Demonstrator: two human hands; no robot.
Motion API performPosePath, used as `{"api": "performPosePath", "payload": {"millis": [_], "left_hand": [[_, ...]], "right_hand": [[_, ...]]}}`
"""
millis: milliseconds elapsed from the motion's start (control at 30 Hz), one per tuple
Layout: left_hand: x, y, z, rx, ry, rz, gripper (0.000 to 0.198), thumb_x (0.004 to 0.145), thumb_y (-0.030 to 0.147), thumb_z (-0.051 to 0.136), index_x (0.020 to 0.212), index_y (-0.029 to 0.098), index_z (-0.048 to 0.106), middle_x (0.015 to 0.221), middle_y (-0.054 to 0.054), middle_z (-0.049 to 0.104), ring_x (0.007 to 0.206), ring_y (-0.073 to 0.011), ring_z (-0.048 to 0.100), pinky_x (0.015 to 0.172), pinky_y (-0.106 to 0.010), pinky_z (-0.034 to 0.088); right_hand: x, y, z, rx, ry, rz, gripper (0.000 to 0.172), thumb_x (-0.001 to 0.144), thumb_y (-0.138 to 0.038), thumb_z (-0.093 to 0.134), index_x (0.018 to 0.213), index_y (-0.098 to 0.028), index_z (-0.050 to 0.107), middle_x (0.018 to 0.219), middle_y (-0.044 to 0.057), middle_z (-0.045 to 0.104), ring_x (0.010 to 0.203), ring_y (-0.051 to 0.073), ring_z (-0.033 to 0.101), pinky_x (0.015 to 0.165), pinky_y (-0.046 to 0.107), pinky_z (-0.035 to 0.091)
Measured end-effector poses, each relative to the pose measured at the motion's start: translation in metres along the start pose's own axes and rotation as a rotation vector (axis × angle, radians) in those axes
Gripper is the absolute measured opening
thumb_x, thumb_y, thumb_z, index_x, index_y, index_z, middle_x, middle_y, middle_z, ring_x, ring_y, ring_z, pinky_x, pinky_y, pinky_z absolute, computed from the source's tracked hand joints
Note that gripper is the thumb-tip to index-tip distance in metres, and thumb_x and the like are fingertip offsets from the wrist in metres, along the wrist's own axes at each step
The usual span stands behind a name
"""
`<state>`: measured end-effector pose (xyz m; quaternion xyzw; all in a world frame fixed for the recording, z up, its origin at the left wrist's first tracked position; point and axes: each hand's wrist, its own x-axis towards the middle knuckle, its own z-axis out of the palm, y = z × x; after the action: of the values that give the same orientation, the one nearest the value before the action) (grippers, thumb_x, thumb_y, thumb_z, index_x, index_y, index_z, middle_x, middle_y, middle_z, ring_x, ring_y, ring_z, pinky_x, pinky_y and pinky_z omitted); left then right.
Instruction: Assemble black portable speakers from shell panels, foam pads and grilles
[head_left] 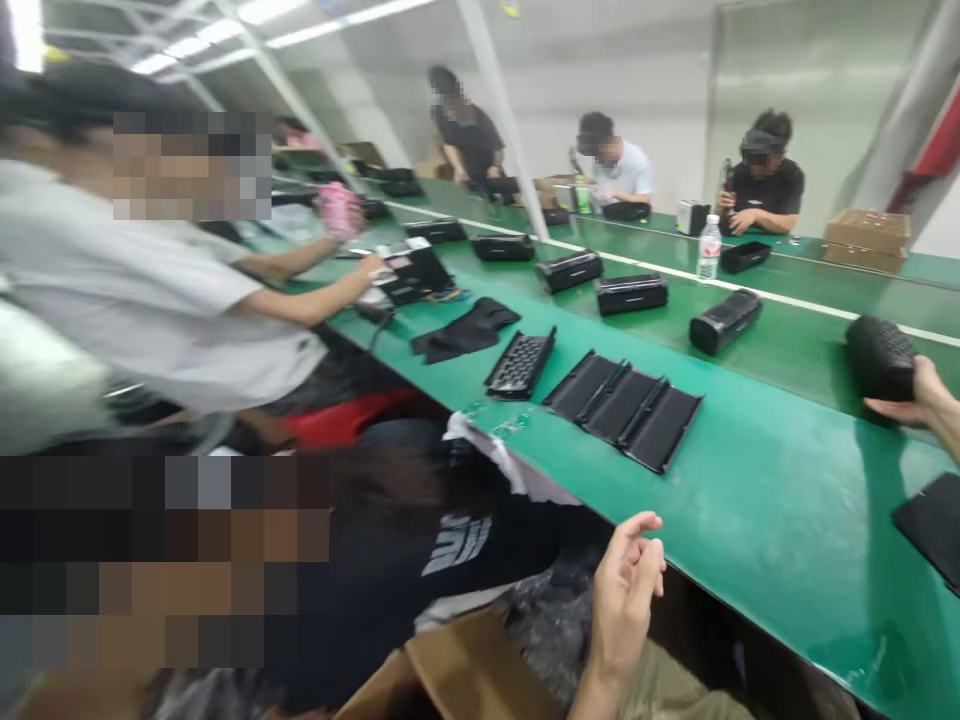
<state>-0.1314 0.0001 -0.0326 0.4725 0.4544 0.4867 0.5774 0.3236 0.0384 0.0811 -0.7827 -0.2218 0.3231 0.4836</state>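
My left hand [624,590] is raised just in front of the bench's near edge. Its fingers are loosely bent and apart, with nothing between them. At the right edge of the view, my right hand [916,395] grips the end of a black, rounded, speaker-like housing [879,358], slightly blurred, over the green bench [780,480]. Nearest my left hand on the bench lie several black curved panels [624,408] side by side. Next to them sits a black piece with a honeycomb grille [521,363]. A flat black piece [934,525] lies below my right hand.
A row of black housings [631,293] runs along the bench, with a bottle [709,247] behind. Black sheets [466,330] lie farther left. A co-worker [150,280] handles parts at left; another person leans in below. An open cardboard box [465,670] stands beneath my left hand.
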Motion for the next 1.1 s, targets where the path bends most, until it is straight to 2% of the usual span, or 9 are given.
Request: {"api": "performPosePath", "payload": {"millis": [100, 200, 367, 467, 533, 700, 933, 1000, 1100], "left_hand": [[-0.001, -0.005, -0.011, -0.040, 0.086, -0.026, 0.046, 0.090, 0.063, 0.075, 0.107, 0.020, 0.075, 0.082, -0.004, 0.067, 0.055, -0.0109, 0.049, 0.055, -0.027, 0.046], [0.005, -0.010, -0.014, -0.093, 0.077, -0.069, 0.047, 0.087, 0.064, 0.077, 0.103, 0.020, 0.076, 0.087, -0.006, 0.069, 0.055, -0.0109, 0.052, 0.051, -0.025, 0.047], [0.010, -0.011, -0.008, -0.135, 0.067, -0.085, 0.053, 0.083, 0.068, 0.080, 0.101, 0.018, 0.078, 0.094, -0.009, 0.071, 0.060, -0.0121, 0.055, 0.047, -0.023, 0.049], [0.001, -0.014, -0.011, -0.145, 0.137, -0.072, 0.054, 0.083, 0.069, 0.080, 0.103, 0.019, 0.078, 0.090, -0.008, 0.071, 0.058, -0.0111, 0.052, 0.046, -0.021, 0.045], [-0.009, -0.016, -0.016, -0.150, 0.197, -0.066, 0.054, 0.084, 0.070, 0.080, 0.101, 0.019, 0.079, 0.082, -0.006, 0.069, 0.056, -0.0104, 0.050, 0.046, -0.020, 0.043], [-0.020, -0.017, -0.031, -0.199, 0.294, -0.083, 0.055, 0.080, 0.070, 0.083, 0.099, 0.019, 0.079, 0.096, -0.008, 0.073, 0.062, -0.0125, 0.056, 0.048, -0.023, 0.045], [0.021, 0.009, -0.021, -0.445, 0.197, -0.166, 0.065, 0.068, 0.073, 0.091, 0.100, 0.019, 0.078, 0.102, -0.010, 0.078, 0.091, -0.0226, 0.070, 0.082, -0.033, 0.060], [0.029, 0.015, -0.010, -0.584, 0.062, -0.303, 0.068, 0.065, 0.073, 0.093, 0.106, 0.021, 0.077, 0.102, -0.009, 0.080, 0.092, -0.0235, 0.073, 0.082, -0.034, 0.059], [0.029, 0.017, 0.006, -0.732, -0.368, -0.593, 0.080, 0.075, 0.085, 0.078, 0.120, 0.019, 0.076, 0.100, -0.012, 0.082, 0.085, -0.0286, 0.077, 0.079, -0.039, 0.059]], "right_hand": [[0.000, 0.004, -0.009, -0.083, 0.195, 0.090, 0.042, 0.111, -0.060, 0.046, 0.132, -0.029, 0.065, 0.103, 0.009, 0.072, 0.066, 0.014, 0.063, 0.060, 0.029, 0.054], [-0.012, 0.013, 0.017, -0.140, 0.274, -0.018, 0.052, 0.104, -0.059, 0.045, 0.142, -0.026, 0.058, 0.085, 0.015, 0.069, 0.045, 0.019, 0.048, 0.042, 0.039, 0.043], [-0.035, 0.023, 0.150, -0.235, -0.241, -0.137, 0.048, 0.103, -0.056, 0.064, 0.133, -0.019, 0.063, 0.082, 0.001, 0.070, 0.056, 0.015, 0.063, 0.054, 0.030, 0.057], [-0.032, 0.015, 0.224, -0.300, -0.391, -0.124, 0.039, 0.108, -0.048, 0.066, 0.130, -0.016, 0.066, 0.098, 0.003, 0.072, 0.069, 0.013, 0.068, 0.062, 0.027, 0.060], [-0.025, 0.010, 0.250, -0.330, -0.424, -0.132, 0.033, 0.108, -0.043, 0.068, 0.125, -0.015, 0.068, 0.105, 0.005, 0.073, 0.078, 0.015, 0.071, 0.069, 0.030, 0.063], [-0.018, 0.009, 0.246, -0.406, -0.440, -0.168, 0.027, 0.107, -0.038, 0.069, 0.122, -0.015, 0.069, 0.108, 0.005, 0.073, 0.083, 0.016, 0.072, 0.073, 0.031, 0.064], [-0.065, 0.012, 0.206, -0.466, -0.702, -0.164, 0.028, 0.110, -0.041, 0.065, 0.106, -0.014, 0.070, 0.079, -0.003, 0.067, 0.056, 0.008, 0.060, 0.053, 0.021, 0.053], [-0.088, 0.015, 0.205, -0.477, -0.809, -0.137, 0.030, 0.110, -0.042, 0.065, 0.100, -0.014, 0.070, 0.071, -0.006, 0.064, 0.049, 0.007, 0.057, 0.048, 0.019, 0.049], [-0.106, 0.016, 0.212, -0.484, -0.894, -0.100, 0.030, 0.108, -0.039, 0.068, 0.094, -0.014, 0.071, 0.064, -0.007, 0.063, 0.046, 0.008, 0.057, 0.046, 0.020, 0.049]]}}
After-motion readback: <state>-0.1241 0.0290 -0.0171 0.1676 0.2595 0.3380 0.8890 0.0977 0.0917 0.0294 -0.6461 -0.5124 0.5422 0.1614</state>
